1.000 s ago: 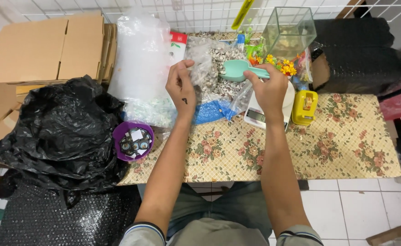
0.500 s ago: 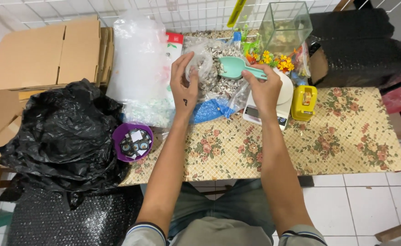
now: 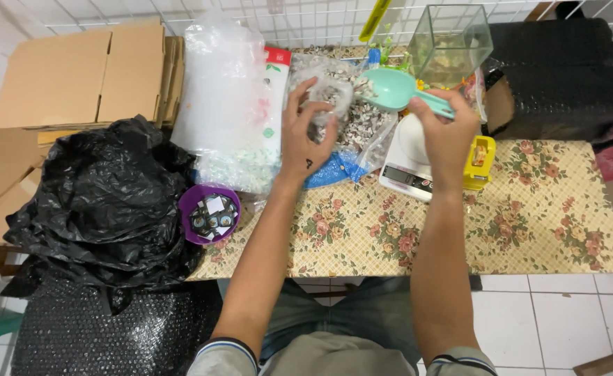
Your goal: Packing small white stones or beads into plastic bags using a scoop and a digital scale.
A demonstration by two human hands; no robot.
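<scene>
Going left to right across the desk [image 3: 550, 230]: flattened cardboard boxes [image 3: 76, 73] are sitting at the far left, with a big crumpled black plastic bag [image 3: 104, 202] in front of them and a purple tub [image 3: 210, 214] of small dark packets right beside it. A bulky clear bag [image 3: 226, 104] is standing behind that.

Then the action. The left hand [image 3: 306, 136] is closed around the mouth of a small clear pouch [image 3: 331, 94], fingers pinching it so it's staying open, right over the big bag of mixed pebbles [image 3: 362, 122]. The right hand [image 3: 449, 132] is wrapped tight around the handle of a mint green scoop [image 3: 397, 89], bowl pointing at the pouch and looking loaded, though I can't tell how full.

So I'd say this is the filling step: scoop is hovering just beside the pouch opening. What it calls for next, in my opinion, is a careful tilt so the pebbles aren't spilling past the rim.

A white digital scale [image 3: 405, 174] is sitting under the right wrist, a yellow tape dispenser [image 3: 479, 161] just beside it, and a glass tank [image 3: 453, 42] is standing behind.
</scene>
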